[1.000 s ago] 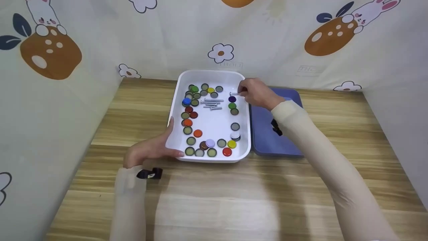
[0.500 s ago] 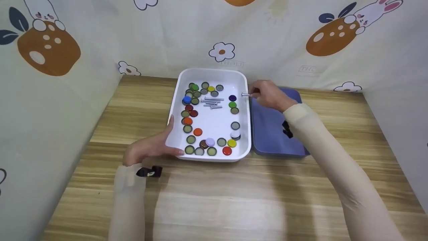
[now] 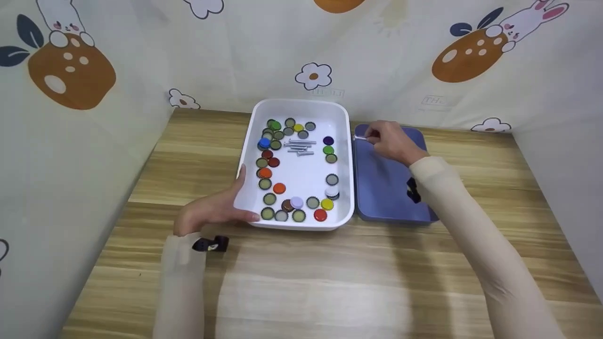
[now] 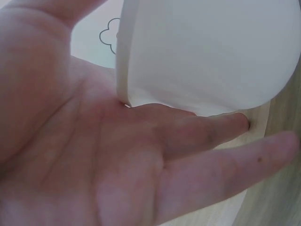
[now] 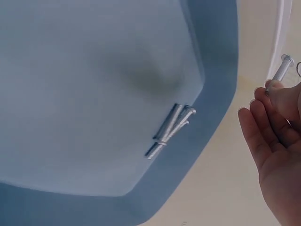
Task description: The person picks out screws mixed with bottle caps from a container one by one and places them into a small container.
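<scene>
A white tray holds several screws near its upper middle, with bottle caps of many colours round them, such as an orange cap. My left hand rests on its near left corner, thumb and fingers spread and fairly straight; the left wrist view has the palm against the tray wall. Over the far left part of a blue tray, my right hand pinches a screw by its shank between thumb and fingertips, head end outward. Several screws lie inside the blue tray's corner.
Both trays stand side by side on a wooden table, the blue one to the right. A patterned cloth wall closes in the back and both sides, near the trays' far edges.
My right hand has carried the screw rightward out of the white tray, across its rim, to over the blue tray. The left hand has stayed at the white tray's corner.
</scene>
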A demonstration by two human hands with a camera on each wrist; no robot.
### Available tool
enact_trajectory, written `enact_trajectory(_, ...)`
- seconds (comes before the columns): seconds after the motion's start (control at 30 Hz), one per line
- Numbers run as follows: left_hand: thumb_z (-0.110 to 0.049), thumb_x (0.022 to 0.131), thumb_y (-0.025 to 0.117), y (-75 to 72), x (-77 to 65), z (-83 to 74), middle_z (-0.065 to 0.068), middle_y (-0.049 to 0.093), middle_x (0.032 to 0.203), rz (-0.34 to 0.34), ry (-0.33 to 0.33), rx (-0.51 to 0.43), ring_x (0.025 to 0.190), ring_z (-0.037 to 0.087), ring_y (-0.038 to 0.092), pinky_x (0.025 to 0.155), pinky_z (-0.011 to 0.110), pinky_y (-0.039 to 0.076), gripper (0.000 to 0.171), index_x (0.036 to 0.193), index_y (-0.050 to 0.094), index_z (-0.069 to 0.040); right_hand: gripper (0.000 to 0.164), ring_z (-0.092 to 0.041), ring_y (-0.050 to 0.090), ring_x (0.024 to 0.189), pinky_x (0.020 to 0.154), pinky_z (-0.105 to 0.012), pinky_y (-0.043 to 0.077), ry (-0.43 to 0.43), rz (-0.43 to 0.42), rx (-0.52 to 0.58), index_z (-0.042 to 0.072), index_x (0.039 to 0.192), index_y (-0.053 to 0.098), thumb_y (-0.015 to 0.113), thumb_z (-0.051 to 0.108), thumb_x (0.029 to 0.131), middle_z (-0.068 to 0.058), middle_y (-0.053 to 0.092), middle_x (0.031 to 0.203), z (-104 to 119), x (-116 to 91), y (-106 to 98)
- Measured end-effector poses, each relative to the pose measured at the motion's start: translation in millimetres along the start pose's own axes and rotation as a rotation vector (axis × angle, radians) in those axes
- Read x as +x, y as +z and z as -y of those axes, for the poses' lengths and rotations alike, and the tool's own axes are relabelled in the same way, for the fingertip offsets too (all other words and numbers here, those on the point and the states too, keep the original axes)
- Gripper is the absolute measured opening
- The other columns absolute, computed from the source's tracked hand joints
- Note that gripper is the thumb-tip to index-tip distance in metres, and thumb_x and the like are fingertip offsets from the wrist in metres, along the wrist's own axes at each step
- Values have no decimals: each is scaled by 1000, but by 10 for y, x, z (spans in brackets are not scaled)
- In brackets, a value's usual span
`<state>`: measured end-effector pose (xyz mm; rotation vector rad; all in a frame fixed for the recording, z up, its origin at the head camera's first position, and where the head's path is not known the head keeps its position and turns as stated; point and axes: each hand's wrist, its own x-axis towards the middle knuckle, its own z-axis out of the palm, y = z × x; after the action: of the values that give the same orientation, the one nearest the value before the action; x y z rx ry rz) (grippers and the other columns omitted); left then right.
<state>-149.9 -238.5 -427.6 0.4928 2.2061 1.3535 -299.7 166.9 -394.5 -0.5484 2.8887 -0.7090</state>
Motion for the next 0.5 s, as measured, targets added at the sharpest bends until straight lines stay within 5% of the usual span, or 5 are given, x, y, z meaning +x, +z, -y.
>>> enact_trajectory(0.5, -41, 80, 82, 0, 23, 20, 7, -15, 169, 7, 27, 7, 154, 30, 12, 127, 52, 5, 133, 155, -26, -27, 18, -30, 59, 91, 77, -41, 50, 71, -47, 8, -4, 108, 67, 55, 0, 95, -21, 67, 106, -328, -143, 24)
